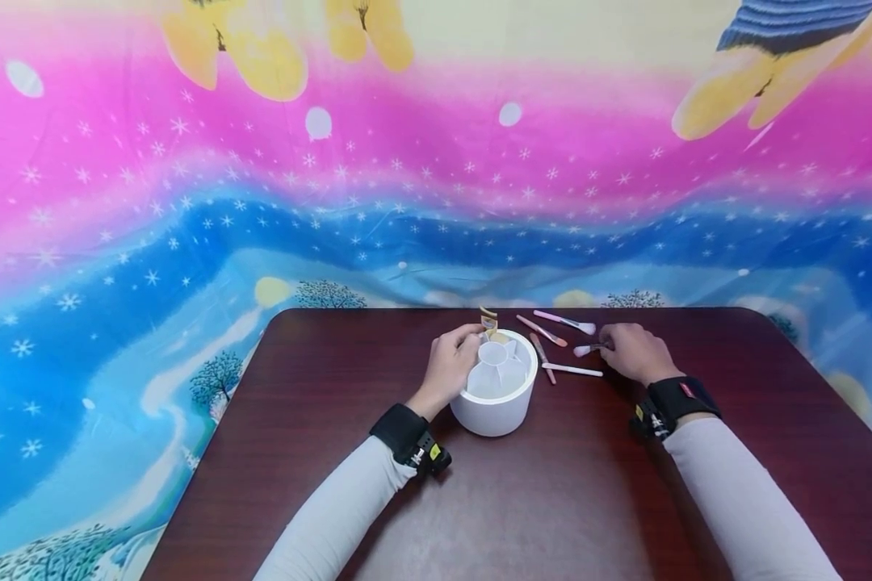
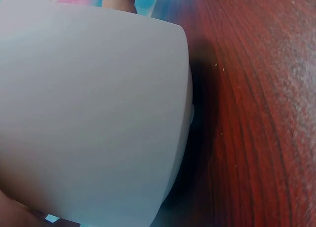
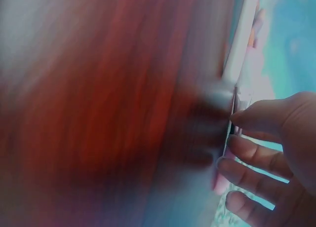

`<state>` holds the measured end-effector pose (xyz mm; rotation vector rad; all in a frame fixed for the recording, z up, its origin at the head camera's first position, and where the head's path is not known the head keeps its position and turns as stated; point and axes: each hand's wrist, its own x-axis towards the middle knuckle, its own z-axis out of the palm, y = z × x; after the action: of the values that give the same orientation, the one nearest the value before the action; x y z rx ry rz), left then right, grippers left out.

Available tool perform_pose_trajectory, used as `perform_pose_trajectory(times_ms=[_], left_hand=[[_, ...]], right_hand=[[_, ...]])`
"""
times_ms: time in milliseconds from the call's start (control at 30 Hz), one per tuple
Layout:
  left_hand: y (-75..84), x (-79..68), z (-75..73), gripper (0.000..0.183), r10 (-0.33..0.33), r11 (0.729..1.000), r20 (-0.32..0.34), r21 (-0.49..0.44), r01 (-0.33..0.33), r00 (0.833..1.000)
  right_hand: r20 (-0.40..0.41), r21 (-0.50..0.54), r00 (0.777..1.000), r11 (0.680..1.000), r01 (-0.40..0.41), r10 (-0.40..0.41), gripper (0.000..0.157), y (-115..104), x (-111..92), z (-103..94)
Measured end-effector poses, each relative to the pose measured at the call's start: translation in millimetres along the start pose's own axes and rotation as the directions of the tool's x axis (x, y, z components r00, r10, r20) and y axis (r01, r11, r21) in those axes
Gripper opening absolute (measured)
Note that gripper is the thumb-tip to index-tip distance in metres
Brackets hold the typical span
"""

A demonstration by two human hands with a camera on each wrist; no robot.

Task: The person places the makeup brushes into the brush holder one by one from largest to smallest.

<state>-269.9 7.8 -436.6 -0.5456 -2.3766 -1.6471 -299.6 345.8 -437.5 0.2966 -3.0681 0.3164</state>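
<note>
A round white container with a star-shaped divider inside stands on the table. My left hand grips its left rim; in the left wrist view the container's smooth wall hides most of that hand. A small gold-coloured piece sticks up at the far rim. To the right, my right hand pinches a makeup brush with pale bristles, low over the table. In the right wrist view, the thumb and fingertips meet at its handle, which is partly blurred.
Between the container and my right hand lie a pink-handled brush, two brushes with orange-brown tips and a thin white stick-like item. The dark red table ends at a patterned cloth backdrop.
</note>
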Motion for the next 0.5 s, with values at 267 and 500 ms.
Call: perform_pose_trajectory(times_ms=[267,500], left_hand=[[1.2,-0.7,-2.6,0.036,0.039,0.999,-0.011,-0.008,-0.039,0.999],[0.9,-1.3,-1.3,0.037,0.024,1.000,-0.003,0.006,-0.024,1.000]], right_hand=[[0.117,0.025,0.992,0.999,-0.039,0.036,0.013,23.8,-29.9,-20.4],[0.207,0.044,0.977,0.997,-0.063,0.053,0.014,34.0,-46.5,-28.2]])
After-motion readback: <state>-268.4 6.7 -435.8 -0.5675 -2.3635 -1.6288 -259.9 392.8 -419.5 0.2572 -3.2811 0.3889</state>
